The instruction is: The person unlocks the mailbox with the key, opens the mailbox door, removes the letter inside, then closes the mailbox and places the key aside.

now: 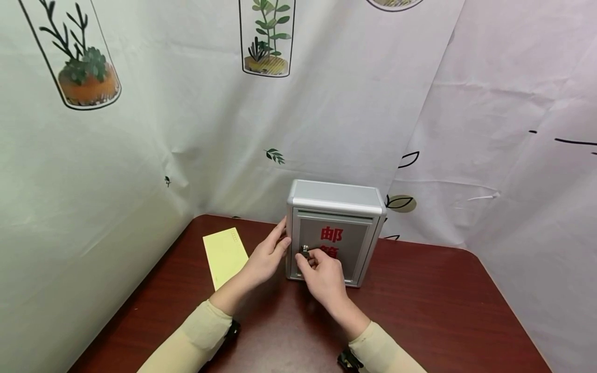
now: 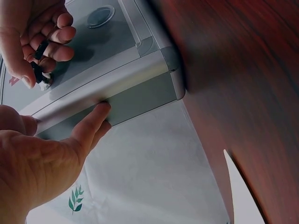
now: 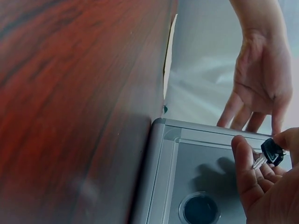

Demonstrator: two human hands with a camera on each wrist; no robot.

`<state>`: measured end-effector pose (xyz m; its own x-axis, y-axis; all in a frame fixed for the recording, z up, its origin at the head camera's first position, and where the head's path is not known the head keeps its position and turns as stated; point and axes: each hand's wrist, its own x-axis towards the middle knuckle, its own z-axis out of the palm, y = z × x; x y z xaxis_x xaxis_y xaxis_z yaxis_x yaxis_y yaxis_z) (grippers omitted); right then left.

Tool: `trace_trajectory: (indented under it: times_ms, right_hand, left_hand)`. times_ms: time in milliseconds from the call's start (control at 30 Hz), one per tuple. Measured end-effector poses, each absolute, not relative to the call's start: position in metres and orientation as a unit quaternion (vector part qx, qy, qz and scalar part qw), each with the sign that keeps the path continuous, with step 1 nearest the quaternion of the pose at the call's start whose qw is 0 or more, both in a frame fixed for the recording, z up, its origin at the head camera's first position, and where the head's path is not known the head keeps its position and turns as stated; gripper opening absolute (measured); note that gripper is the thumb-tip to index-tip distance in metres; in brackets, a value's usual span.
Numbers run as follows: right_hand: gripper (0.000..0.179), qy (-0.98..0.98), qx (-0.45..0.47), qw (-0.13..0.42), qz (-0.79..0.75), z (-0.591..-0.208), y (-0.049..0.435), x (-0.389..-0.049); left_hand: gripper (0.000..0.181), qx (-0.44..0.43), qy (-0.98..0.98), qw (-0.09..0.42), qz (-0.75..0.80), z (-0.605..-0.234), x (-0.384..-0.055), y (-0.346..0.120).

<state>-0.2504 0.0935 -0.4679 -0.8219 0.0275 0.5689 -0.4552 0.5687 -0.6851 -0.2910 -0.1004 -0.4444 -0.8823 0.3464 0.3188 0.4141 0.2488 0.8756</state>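
Note:
A silver-grey metal mailbox (image 1: 336, 192) with red characters on its door stands upright on the table. My left hand (image 1: 267, 256) rests against its left side with the fingers extended; in the left wrist view the fingertips (image 2: 100, 109) touch the side panel. At the lock (image 1: 305, 248) on the door's left edge, my right hand (image 1: 324, 274) pinches a black-headed key (image 3: 272, 151) between thumb and fingers. A bare metal key blade shows beside the fingers in the right wrist view. The left wrist view shows two black pieces by the silver lock (image 2: 45, 83).
A yellow envelope (image 1: 226, 254) lies on the dark red wooden table (image 1: 429, 300) to the left of my left forearm. Close behind the mailbox hangs a white patterned cloth (image 1: 224, 134). A round dark window (image 3: 200, 209) sits low on the mailbox door.

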Motion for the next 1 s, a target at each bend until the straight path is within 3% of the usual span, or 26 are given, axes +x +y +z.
trace_trajectory:
  times_ms: [267,633,900,1000]
  right_hand:
    - [0.024,-0.866,0.103,0.252,0.42,-0.461,0.092,-0.247]
    - [0.025,-0.865,0.123,0.29,0.391,-0.464,0.094,-0.246]
    - [0.019,-0.868,0.123,0.265,0.402,-0.463,0.089,-0.241]
    - [0.017,-0.866,0.123,0.228,0.428,-0.46,0.087,-0.236]
  left_hand:
    - [0.063,-0.239,-0.791,0.034,-0.563,-0.443,-0.29,-0.099]
    - [0.064,-0.243,-0.793,0.036,-0.558,-0.444,-0.289,-0.099]
    - [0.063,-0.235,-0.789,0.028,-0.567,-0.445,-0.291,-0.1]
    - [0.063,-0.232,-0.787,0.024,-0.571,-0.446,-0.291,-0.1]
